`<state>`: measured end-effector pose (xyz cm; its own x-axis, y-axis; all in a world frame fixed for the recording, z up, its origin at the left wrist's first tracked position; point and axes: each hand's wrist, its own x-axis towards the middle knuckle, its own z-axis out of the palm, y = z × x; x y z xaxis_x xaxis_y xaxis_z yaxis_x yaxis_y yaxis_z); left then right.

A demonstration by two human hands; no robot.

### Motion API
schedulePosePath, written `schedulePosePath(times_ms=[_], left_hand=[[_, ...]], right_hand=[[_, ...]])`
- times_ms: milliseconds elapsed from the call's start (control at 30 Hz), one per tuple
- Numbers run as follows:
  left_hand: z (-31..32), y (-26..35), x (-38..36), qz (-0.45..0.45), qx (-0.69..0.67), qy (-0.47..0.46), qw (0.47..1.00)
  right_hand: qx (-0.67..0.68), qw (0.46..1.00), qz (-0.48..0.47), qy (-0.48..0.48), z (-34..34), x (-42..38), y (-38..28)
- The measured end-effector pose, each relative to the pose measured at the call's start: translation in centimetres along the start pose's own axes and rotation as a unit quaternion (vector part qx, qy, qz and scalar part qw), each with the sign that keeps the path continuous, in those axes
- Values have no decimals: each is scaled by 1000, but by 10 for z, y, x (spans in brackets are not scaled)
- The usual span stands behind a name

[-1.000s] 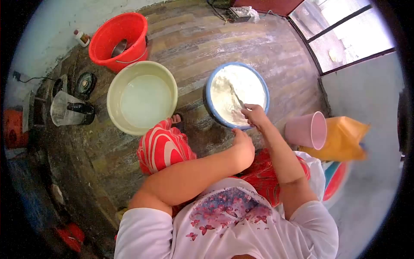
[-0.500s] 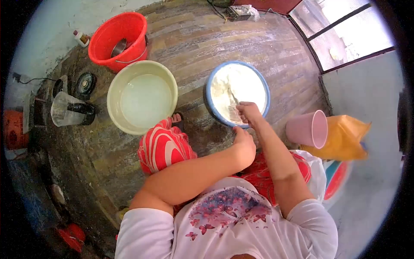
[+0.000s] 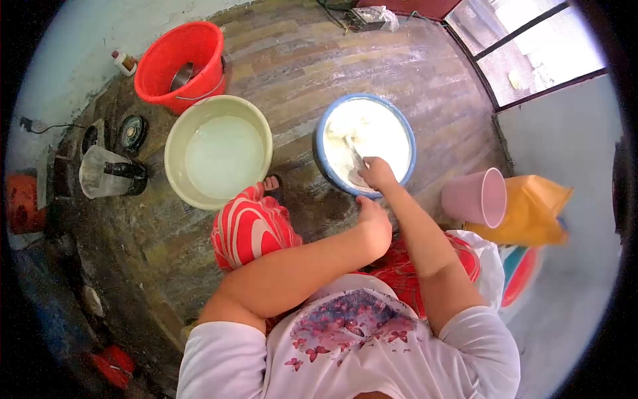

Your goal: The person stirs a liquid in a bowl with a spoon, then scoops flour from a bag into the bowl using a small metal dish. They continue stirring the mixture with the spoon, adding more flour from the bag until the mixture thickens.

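Note:
A round blue tub (image 3: 321, 151) on the floor in front of me holds a bright white, thick mass (image 3: 392, 139) with lumps toward its far side. My right hand (image 3: 379, 174) is closed over the near part of the tub, gripping a slim grey metal spoon-like tool (image 3: 354, 154) that lies in the white mass. At the near rim, my left hand (image 3: 374, 216) holds the tub's edge, fingertips right at the rim and most fingers hidden by the back of the hand.
Left of the tub stands a cream basin (image 3: 173, 159) of cloudy liquid, with a red bucket (image 3: 216, 63) behind it. A clear jug (image 3: 100, 176) sits farther left. At right are a pink bucket (image 3: 465, 199) and a yellow bag (image 3: 538, 206). Wooden-pattern flooring (image 3: 286, 66) extends beyond.
My right hand has shifted slightly, and the tool's grey blade shows more. White lumps have gathered at the far left of the tub. My left hand stays at the rim.

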<state>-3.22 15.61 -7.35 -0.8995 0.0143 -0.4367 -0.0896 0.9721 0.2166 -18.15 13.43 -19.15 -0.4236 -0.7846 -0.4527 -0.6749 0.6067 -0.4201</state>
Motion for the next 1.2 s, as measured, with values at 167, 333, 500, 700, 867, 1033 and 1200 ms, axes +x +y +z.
schedulePosePath(times_ms=[167, 333, 500, 700, 867, 1033, 1200], left_hand=[[-5, -7, -4, 1, 1, -26, 1000], [-2, -7, -2, 9, 1, -42, 999], [1, -7, -6, 1, -5, 18, 1000], [3, -5, -1, -30, 19, 34, 999], [7, -2, 8, -44, 29, 35, 998], [13, -5, 17, -61, 22, 60, 996], [7, -11, 19, -84, 17, 35, 996]], right_hand=[[339, 932, 126, -26, -55, -14, 11], [229, 966, 117, -13, -126, -50, 35], [21, 997, 52, -51, -152, -51, 69], [-56, 979, 176, -82, -106, 21, 148], [-30, 990, 136, 36, -72, 46, 124], [-78, 989, 41, 115, -75, 57, 108], [-89, 993, 64, 36, -137, 22, 91]])
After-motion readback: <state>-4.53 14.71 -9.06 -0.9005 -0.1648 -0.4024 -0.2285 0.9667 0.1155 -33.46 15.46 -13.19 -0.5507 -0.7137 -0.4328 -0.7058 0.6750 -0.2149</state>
